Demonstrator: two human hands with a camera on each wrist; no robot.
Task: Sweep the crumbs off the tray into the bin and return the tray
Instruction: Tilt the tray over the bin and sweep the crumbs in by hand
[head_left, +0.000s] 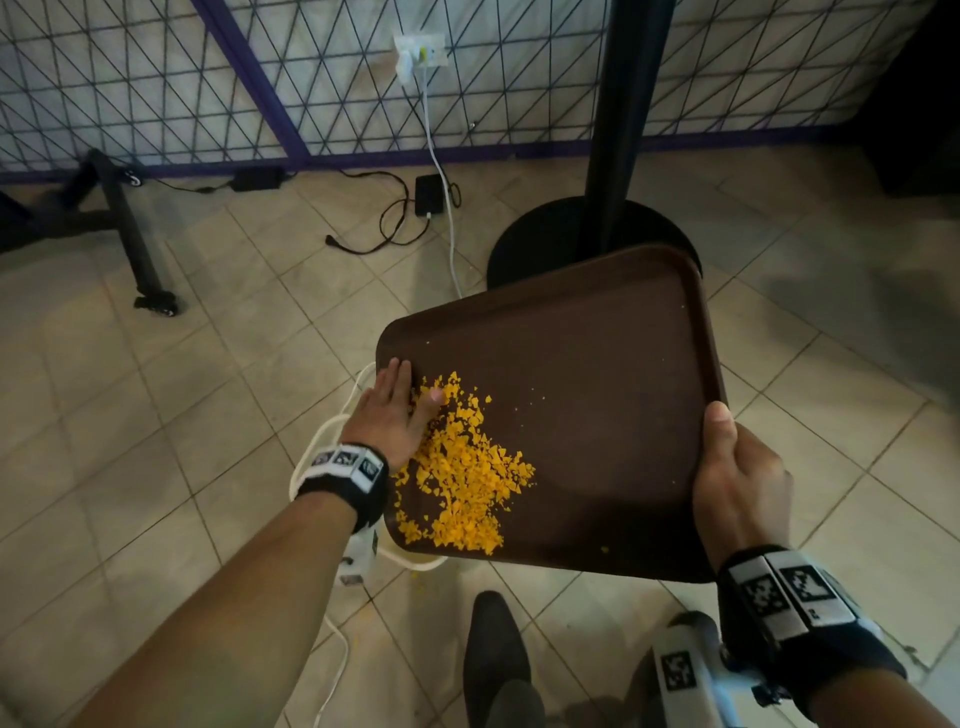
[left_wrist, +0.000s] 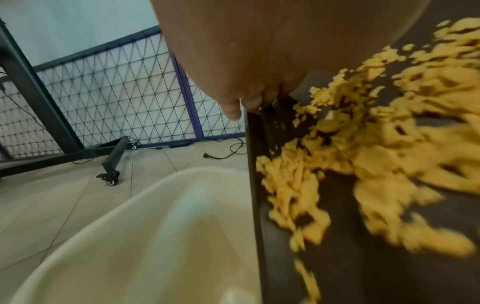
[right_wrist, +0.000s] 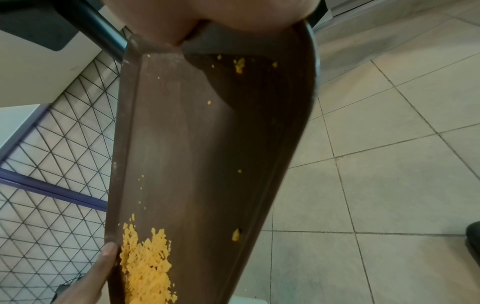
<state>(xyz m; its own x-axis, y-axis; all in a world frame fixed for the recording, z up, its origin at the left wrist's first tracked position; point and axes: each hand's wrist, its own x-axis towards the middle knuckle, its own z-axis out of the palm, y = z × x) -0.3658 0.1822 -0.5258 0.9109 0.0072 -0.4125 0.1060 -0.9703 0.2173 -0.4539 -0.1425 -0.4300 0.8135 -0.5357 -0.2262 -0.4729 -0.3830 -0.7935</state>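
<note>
A brown tray (head_left: 597, 389) (right_wrist: 194, 144) hangs tilted above the floor, its left side lowest. My right hand (head_left: 737, 478) (right_wrist: 207, 14) grips its right edge, thumb on top. A pile of orange crumbs (head_left: 462, 478) (left_wrist: 376, 164) (right_wrist: 145, 263) lies by the left rim. My left hand (head_left: 395, 410) (left_wrist: 228, 61) lies at that rim with straight fingers along the edge and the thumb among the crumbs. A white bin (head_left: 319, 441) (left_wrist: 130, 246) stands on the floor under the tray's left side, mostly hidden in the head view.
A black pole (head_left: 618, 130) on a round base stands just behind the tray. Cables (head_left: 395, 223) and a charger lie on the tiled floor by a mesh fence. A black wheeled stand leg (head_left: 135, 234) is at the left. My dark shoe (head_left: 493, 654) is below the tray.
</note>
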